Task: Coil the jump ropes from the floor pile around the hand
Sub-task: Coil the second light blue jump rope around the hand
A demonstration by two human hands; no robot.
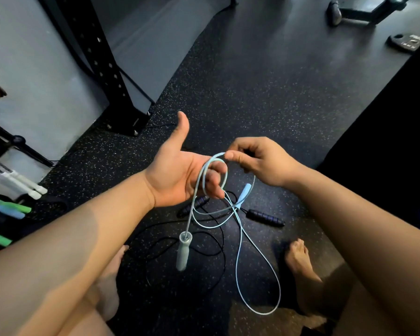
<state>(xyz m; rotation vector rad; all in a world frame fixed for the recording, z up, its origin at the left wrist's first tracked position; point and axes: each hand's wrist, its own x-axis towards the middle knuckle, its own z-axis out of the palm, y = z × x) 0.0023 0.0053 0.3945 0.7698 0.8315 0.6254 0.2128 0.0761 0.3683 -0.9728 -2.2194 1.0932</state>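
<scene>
We hold the left hand (177,175) palm up with the thumb raised and the fingers loosely extended as a spool. The light blue rope (239,238) is already looped around those fingers. The right hand (260,161) pinches the same rope between thumb and forefinger, just past the left fingertips.

Below the pinch, one pale handle (183,251) hangs straight down from the left hand on a short length. The second handle (244,192) shows just under the right wrist, and we cannot tell whether it hangs or lies on the floor (252,93). A long slack loop trails down from the pinch towards our feet.

To wind well, we judge that the pinch should carry the rope around the back of the left fingers and up over them. Each turn should lie beside the last rather than across it. We should let the rope slide through the pinch under light tension so the slack below feeds in without kinking. The left thumb could close to trap the turns.

The black rope (218,241) lies under the slack with its dark handles (264,217), so the loop may snag on it.
</scene>
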